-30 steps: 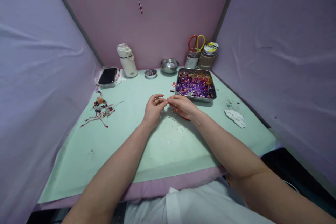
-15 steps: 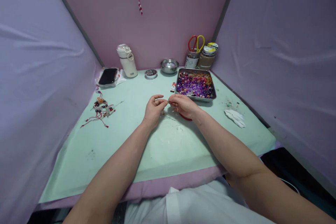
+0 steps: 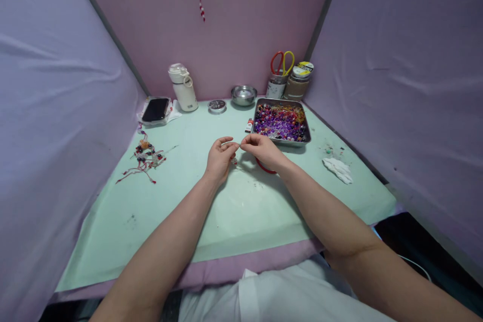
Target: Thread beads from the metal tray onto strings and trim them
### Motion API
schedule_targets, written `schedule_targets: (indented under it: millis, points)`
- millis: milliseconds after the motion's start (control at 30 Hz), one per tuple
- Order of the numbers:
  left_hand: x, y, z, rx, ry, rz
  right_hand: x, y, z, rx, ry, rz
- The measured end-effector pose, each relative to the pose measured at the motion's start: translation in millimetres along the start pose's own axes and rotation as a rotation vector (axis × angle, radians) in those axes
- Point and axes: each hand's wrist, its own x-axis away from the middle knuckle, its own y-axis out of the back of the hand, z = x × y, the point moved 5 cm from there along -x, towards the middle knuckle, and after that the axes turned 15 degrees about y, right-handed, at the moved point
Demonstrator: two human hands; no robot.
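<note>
My left hand and my right hand meet fingertip to fingertip above the middle of the table. Both are closed in a pinch, on something too small to make out. Just under the left fingers, a small cluster of clear and red beads shows with thin strands trailing from it; the rest is hidden. A red curved handle or loop lies beneath my right wrist, partly covered. Behind my right hand stands a metal tray of purple, red and black beads and gold cord.
Beaded strings lie at left, below a phone on a plastic box. Along the back stand a white bottle, a round tin, a steel bowl, a scissors cup and a jar. A white cloth lies right.
My right fingertips have shifted slightly left and closed up more. My left hand has moved a little left, and the strands below the hands show less.
</note>
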Motion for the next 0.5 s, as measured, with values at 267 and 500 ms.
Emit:
schedule_targets:
  millis: [267,500]
  points:
    - [-2.5,0.1,1.2,-0.022,-0.014,0.011,-2.4,7.6,0.9,-0.002,0.019,-0.061]
    - [-3.2,-0.3,2.2,-0.045,-0.008,0.023,-3.0,7.2,4.4,0.067,0.071,0.018]
